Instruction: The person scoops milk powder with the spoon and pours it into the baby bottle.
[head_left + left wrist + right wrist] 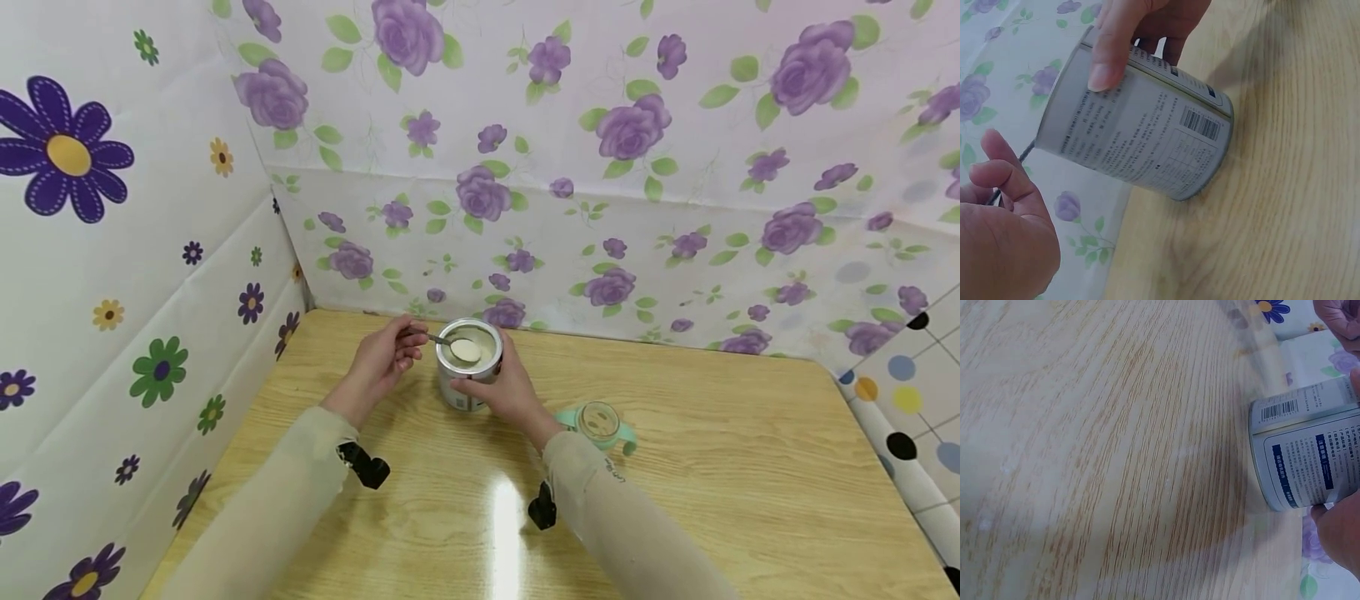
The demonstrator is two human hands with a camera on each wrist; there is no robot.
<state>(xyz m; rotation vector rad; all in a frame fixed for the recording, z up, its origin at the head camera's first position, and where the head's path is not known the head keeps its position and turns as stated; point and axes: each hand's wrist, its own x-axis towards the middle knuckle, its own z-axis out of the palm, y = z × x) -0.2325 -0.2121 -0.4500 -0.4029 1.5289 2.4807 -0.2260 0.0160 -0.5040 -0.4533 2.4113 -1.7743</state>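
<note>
An opened round can [459, 392] stands on the wooden table, with pale powder inside its silver rim; in the left wrist view the printed can [1147, 131] shows a barcode. My right hand [510, 385] grips the can from its right side, thumb across the front. From the left, my left hand [381, 364] pinches the handle of a spoon [465, 350]. The spoon's bowl, heaped with pale powder, is over the can's mouth. In the right wrist view, the can [1310, 444] is cut off by the frame's edge, as is the right hand [1340, 531].
A lidded cup [598, 421] with mint-green handles stands on the table just right of my right wrist. Behind the table [735, 442] rises a wall covering [480, 242] with purple flowers, and another flowered covering [150, 292] runs along the left.
</note>
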